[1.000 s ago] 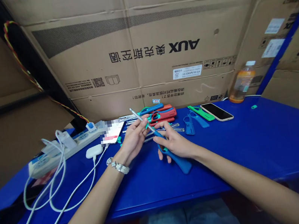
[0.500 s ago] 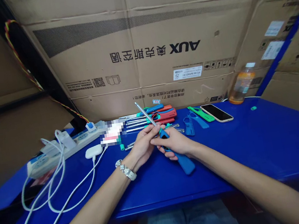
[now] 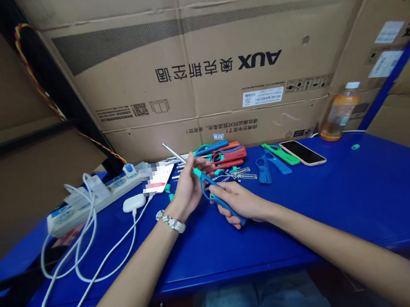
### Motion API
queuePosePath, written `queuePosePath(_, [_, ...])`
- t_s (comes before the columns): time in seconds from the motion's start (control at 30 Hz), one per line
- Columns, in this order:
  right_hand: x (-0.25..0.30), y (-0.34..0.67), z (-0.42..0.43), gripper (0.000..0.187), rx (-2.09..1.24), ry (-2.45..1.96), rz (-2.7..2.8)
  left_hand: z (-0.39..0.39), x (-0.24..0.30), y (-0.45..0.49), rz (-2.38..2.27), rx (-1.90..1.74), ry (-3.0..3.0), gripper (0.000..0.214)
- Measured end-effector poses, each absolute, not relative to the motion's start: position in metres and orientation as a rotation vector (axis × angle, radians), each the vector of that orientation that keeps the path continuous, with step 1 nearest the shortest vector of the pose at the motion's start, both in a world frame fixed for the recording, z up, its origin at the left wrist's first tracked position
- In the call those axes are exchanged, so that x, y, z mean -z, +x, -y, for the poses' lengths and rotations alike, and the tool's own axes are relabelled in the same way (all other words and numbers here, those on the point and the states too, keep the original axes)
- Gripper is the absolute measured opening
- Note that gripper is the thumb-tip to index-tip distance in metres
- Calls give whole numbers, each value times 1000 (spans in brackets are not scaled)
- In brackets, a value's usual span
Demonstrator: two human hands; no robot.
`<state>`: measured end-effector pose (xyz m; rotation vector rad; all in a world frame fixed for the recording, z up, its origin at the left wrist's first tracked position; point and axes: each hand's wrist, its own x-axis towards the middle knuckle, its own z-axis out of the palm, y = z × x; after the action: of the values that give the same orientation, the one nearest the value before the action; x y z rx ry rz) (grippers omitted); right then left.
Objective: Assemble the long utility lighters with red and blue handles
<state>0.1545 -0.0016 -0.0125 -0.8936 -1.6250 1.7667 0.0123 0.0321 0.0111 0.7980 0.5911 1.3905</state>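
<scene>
My right hand (image 3: 239, 199) is closed around the blue handle of a long-nosed lighter (image 3: 174, 152). Its metal rod points up and to the left, with a teal collar (image 3: 197, 173) where rod meets handle. Beside that collar is my left hand (image 3: 187, 187), its fingers apart behind the rod. Whether the left palm touches the lighter, I cannot tell. Just behind both hands lie several red, orange and blue lighters (image 3: 228, 155). Clear inner parts with thin wires (image 3: 245, 171) lie right of the hands, near two blue handle shell pieces (image 3: 263, 171).
Green shell pieces (image 3: 281, 154) lie beside a phone (image 3: 303, 152). An orange drink bottle (image 3: 339, 114) stands at the back right. On the left are a power strip (image 3: 92, 205), white cables, and a white earphone case (image 3: 134, 202). Cardboard (image 3: 209, 33) walls the back of the blue table (image 3: 327, 212).
My left hand has opened from its grip near the collar. The lighter has shifted left and turned, now showing its trigger loop, while my right hand keeps hold of the handle.
</scene>
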Motion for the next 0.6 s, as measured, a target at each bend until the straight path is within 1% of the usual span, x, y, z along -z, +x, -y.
queuePosePath(0.13, [11, 151, 4, 39, -1754, -889, 1614, -31, -12, 16, -486, -1287, 791, 58])
queuePosePath(0.27, [6, 154, 4, 40, -1932, -819, 1605, -29, -15, 12, -431, -1243, 809, 55])
queuePosePath(0.33, [6, 155, 4, 39, -1952, -809, 1621, -29, -15, 11, -437, -1258, 797, 59])
queuePosePath(0.37, [7, 155, 4, 38, -1898, -830, 1648, -29, -15, 11, -447, -1268, 785, 62])
queuePosePath(0.43, [10, 154, 5, 38, -1674, -928, 1743, -29, -13, 13, -489, -1297, 759, 66])
queuePosePath(0.53, [14, 153, 5, 40, -1303, -1092, 1912, -29, -11, 16, -563, -1337, 744, 63])
queuePosePath(0.6, [14, 153, 5, 41, -1193, -1129, 1982, -28, -9, 18, -587, -1343, 769, 62])
